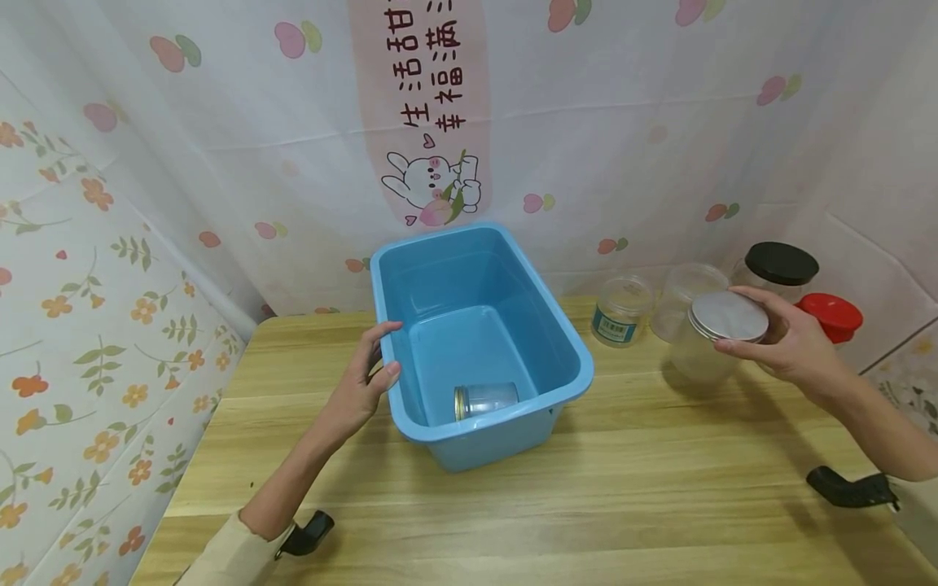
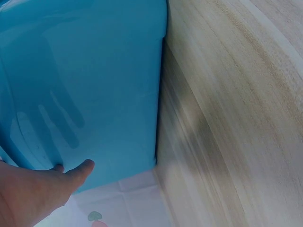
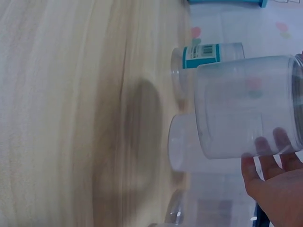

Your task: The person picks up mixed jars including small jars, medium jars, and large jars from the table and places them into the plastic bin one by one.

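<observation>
My right hand (image 1: 795, 342) grips a large clear jar with a silver lid (image 1: 729, 316), thumb and fingers spread around its upper part. In the right wrist view, this clear jar (image 3: 246, 109) hangs above the tabletop, its shadow on the wood. At the left rim of a blue basin (image 1: 479, 443) is my left hand (image 1: 362, 378), its thumb and index fingertips overlapping the rim. The left wrist view shows its fingers (image 2: 85, 168) beside the basin's outer wall, where a hand's reflection appears. Inside the basin, a small clear jar with a gold lid (image 1: 487, 399) lies on its side.
Several jars stand along the back right: a clear one with a teal label (image 1: 615, 325), a plain clear one (image 1: 670, 305), one with a black lid (image 1: 780, 264) and a red-lidded one (image 1: 831, 313). A patterned curtain (image 1: 623, 146) hangs behind the wooden table (image 1: 623, 488).
</observation>
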Demonstrator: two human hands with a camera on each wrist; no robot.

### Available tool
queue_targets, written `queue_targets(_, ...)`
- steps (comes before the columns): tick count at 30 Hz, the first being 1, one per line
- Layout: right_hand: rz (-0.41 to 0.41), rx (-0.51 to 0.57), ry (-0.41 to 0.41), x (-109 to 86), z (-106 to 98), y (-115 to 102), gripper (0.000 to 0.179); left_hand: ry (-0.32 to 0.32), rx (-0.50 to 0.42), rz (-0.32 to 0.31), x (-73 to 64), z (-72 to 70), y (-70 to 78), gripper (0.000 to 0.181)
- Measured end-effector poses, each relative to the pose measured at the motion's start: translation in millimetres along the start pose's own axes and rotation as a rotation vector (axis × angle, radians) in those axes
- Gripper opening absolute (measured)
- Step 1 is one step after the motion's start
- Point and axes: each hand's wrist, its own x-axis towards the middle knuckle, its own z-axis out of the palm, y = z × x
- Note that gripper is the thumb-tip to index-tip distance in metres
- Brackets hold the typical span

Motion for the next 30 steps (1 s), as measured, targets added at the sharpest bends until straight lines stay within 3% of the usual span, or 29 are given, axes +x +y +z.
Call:
queue_targets(9, 0.019, -0.033, 0.003, 3.3, 0.4, -7.1, 0.078, 0.001, 0.005, 0.001, 0.2, 0.8, -0.1, 0.053)
queue_targets(30, -0.022, 0.057, -0.017, 9.3, 2.4, -27.8, 0.078, -0.005, 0.002, 0.019, -0.2, 0.4, 0.1, 0.054)
